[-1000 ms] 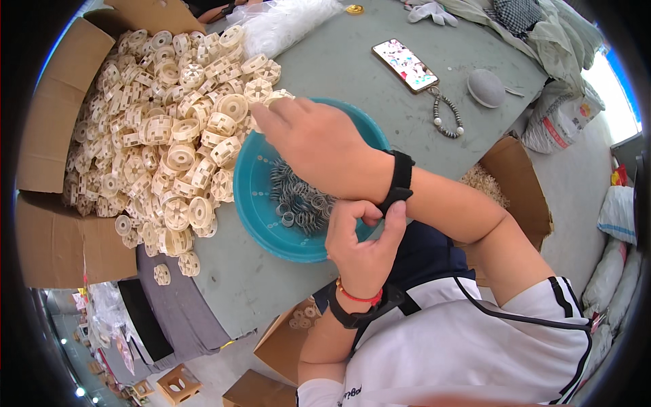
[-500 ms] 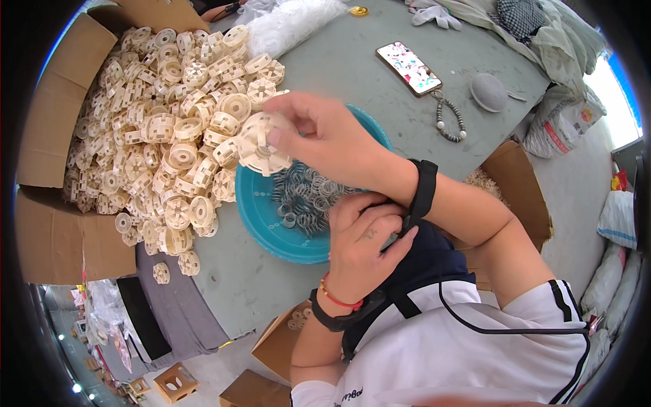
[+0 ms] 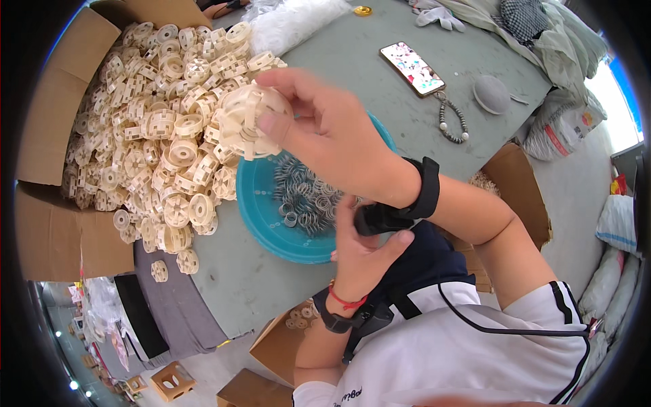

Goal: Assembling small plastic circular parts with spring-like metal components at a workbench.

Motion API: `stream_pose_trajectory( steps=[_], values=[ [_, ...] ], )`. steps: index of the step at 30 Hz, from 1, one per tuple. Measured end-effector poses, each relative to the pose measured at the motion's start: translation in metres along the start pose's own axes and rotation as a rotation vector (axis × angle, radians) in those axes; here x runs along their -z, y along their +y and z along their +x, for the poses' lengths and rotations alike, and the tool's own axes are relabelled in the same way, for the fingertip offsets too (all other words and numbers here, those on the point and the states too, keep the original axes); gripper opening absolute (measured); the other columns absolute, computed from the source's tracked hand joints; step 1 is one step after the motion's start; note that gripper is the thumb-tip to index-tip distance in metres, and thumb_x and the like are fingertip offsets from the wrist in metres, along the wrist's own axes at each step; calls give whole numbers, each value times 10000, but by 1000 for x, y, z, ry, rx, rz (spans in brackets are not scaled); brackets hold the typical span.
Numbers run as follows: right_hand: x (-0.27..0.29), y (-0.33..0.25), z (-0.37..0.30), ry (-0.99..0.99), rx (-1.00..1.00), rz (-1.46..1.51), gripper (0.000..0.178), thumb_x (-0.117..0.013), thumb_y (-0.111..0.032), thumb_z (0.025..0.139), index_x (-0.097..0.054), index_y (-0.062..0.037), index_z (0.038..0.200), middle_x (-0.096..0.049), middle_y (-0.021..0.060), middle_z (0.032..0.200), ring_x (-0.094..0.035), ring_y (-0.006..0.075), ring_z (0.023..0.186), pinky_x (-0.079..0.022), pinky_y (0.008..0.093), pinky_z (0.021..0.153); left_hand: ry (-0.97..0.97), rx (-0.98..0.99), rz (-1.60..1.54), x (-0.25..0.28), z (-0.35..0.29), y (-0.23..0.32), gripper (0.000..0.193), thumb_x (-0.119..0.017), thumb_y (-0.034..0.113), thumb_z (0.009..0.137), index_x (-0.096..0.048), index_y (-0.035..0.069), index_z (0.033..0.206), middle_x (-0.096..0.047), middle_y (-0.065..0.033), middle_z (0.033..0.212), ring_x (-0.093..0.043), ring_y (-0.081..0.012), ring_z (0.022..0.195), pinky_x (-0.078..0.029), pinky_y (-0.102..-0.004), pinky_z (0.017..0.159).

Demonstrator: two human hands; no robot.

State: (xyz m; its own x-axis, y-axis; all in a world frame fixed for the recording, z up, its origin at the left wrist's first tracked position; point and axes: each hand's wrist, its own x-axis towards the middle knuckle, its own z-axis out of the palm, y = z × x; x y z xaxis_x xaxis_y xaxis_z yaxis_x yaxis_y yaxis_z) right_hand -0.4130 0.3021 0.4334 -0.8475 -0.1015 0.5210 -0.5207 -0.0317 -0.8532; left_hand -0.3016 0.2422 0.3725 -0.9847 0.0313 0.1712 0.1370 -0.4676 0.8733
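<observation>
My right hand (image 3: 332,129) is closed on a cream slotted plastic wheel (image 3: 241,122), thumb on its face and fingers at its far edge. What looks like a small coil shows by the thumb. This wheel is above the left rim of a teal basin (image 3: 261,241), beside a big heap of similar wheels (image 3: 156,129). Loose metal springs (image 3: 305,203) lie in the basin. My left hand (image 3: 363,254) is at the basin's near right side, below my right wrist, with thumb and index finger apart. Its other fingers are partly hidden behind a black wrist device (image 3: 383,218).
The heap spills from a cardboard box (image 3: 61,88) onto the grey-green table (image 3: 251,292). A phone (image 3: 413,68) with a beaded strap (image 3: 453,119) and a grey rounded object (image 3: 491,93) lie at the right. Clear plastic bags (image 3: 298,24) are at the back.
My right hand has moved slightly left and up with the plastic wheel, turning it a little. My left hand's curled fingers have opened out, with the thumb spreading away.
</observation>
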Motion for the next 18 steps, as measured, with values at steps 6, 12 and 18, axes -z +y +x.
stream_pose_trajectory(
  steps=[6, 12, 18],
  values=[
    [3, 7, -5, 77, 446, -409, 360, -615, -140, 805, -507, 6, 1116, -563, 143, 860, -573, 279, 747, -474, 336, 676, -67, 293, 114, 5, 3, 18, 591, -763, 124, 721, -418, -47, 1169, -537, -106, 1087, -550, -145, 972, -475, -267, 827],
    [12, 7, -24, -107, 60, -26, 456, -616, -123, 824, -451, -19, 1236, -575, 173, 1057, -602, 228, 886, -486, 299, 775, -278, 312, 228, 23, 1, 22, 640, -706, 158, 778, -330, -27, 1262, -513, -135, 1136, -536, -166, 1014, -454, -308, 868],
    [25, -7, -55, -252, -262, 267, 325, -569, -98, 865, -477, 15, 1156, -567, 139, 1057, -584, 171, 944, -481, 296, 825, 115, -64, 205, 49, 16, 36, 722, -668, 179, 799, -203, 8, 1325, -400, -174, 1256, -452, -242, 1144, -415, -369, 928]
  ],
)
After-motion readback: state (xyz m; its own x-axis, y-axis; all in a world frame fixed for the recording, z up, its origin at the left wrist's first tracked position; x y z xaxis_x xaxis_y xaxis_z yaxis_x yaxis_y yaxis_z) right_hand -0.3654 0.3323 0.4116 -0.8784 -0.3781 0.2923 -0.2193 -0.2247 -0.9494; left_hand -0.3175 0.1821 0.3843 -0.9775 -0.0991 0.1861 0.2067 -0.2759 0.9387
